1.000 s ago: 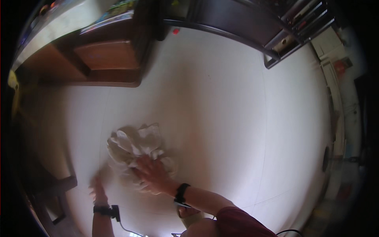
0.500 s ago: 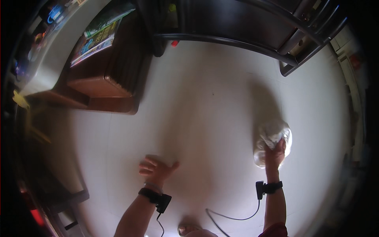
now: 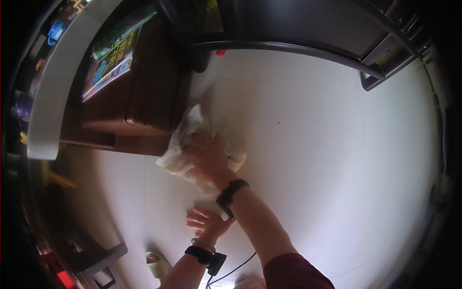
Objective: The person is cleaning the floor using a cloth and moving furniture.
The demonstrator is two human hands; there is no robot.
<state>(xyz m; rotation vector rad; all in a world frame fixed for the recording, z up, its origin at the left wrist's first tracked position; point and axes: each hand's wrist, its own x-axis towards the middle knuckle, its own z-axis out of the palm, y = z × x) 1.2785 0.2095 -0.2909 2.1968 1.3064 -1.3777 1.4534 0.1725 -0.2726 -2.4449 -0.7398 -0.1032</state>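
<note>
My right hand point(image 3: 210, 153) presses a crumpled white cloth point(image 3: 196, 120) onto the pale floor point(image 3: 308, 168), fingers gripping its folds. The cloth lies close by the lower corner of a dark brown wooden cabinet point(image 3: 144, 108); I cannot tell whether they touch. Below and left of the right forearm, my left hand point(image 3: 207, 222) is open, fingers spread, at the floor with nothing in it. Part of its thumb side sits behind the right wrist's black band point(image 3: 233, 192). Another black band with a small box point(image 3: 208, 257) is on the left wrist, and a cable hangs near it.
Magazines point(image 3: 113, 60) lie on the cabinet. A dark wooden bench frame point(image 3: 298, 48) spans the far side, with a small red thing point(image 3: 221, 52) by it. At the lower left are a dark wooden stool point(image 3: 108, 257) and a slipper on a foot point(image 3: 158, 266). A dark speck point(image 3: 278, 123) marks the floor.
My right hand has swept the cloth from the right across to the far left, beside the cabinet. The right forearm now crosses in front of the left hand, which has shifted slightly nearer.
</note>
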